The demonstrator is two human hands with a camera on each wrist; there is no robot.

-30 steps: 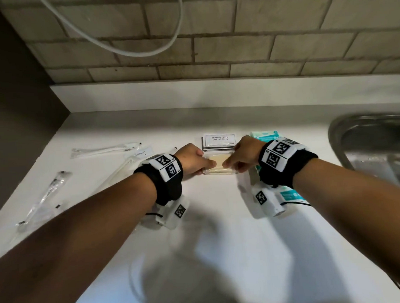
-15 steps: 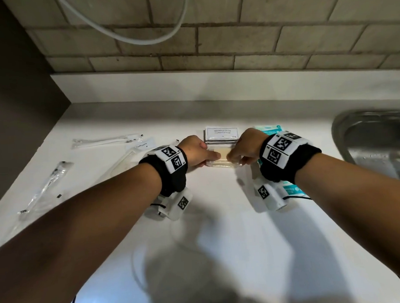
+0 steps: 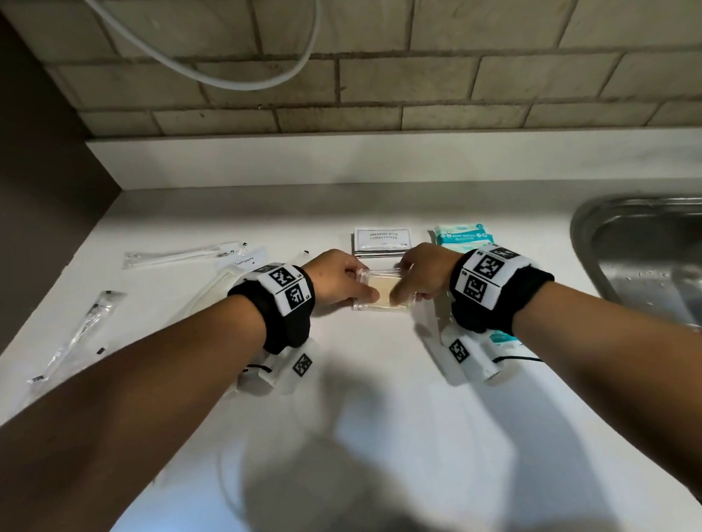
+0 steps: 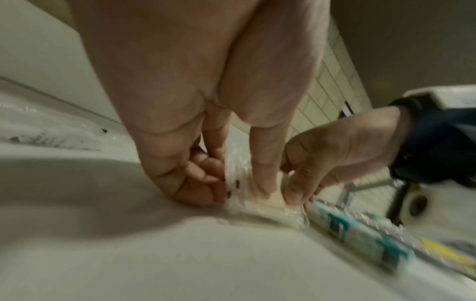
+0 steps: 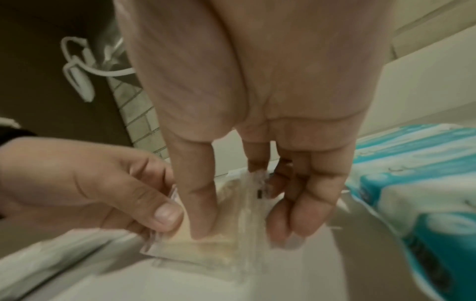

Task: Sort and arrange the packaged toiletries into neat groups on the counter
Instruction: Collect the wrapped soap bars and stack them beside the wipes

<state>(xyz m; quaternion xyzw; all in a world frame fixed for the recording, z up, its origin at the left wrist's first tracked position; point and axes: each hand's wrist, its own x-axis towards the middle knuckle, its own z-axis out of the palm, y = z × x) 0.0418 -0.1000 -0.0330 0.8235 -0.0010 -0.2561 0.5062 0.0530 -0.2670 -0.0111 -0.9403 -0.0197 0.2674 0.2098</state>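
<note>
Left hand (image 3: pixel 339 280): thumb and curled fingers pinch the left edge of the clear-wrapped soap bar (image 3: pixel 382 291); the thumb lies on top of the wrapper. Also seen from the left wrist (image 4: pixel 195 126).

Right hand (image 3: pixel 423 272): thumb on top, fingers curled round the right edge of the same soap bar (image 5: pixel 221 240); thumbs of both hands nearly meet at its middle. Also seen from the right wrist (image 5: pixel 257 122).

Soap bar: pale beige, in a clear crinkled packet, low over or on the white surface (image 3: pixel 385 384); contact cannot be told. Sits just in front of the shampoo sachets.

Shampoo sachets (image 3: pixel 382 241): small stack, top one printed "SHAMPOO WITH CONDITIONER", flat on the surface, behind the hands.

Teal-and-white packets (image 3: pixel 461 234): a row right of the sachets, running under the right wrist.

Toothpaste packet (image 3: pixel 247 261) and wrapped comb (image 3: pixel 215 290): left of the left hand.

Wrapped toothbrush (image 3: pixel 182 253): farther left, near the back.

Second wrapped toothbrush (image 3: pixel 79 335): near the left edge, lying diagonally.

Steel sink (image 3: pixel 655 255): far right.

White cable (image 3: pixel 223 63): hangs across the tiled wall.
</note>
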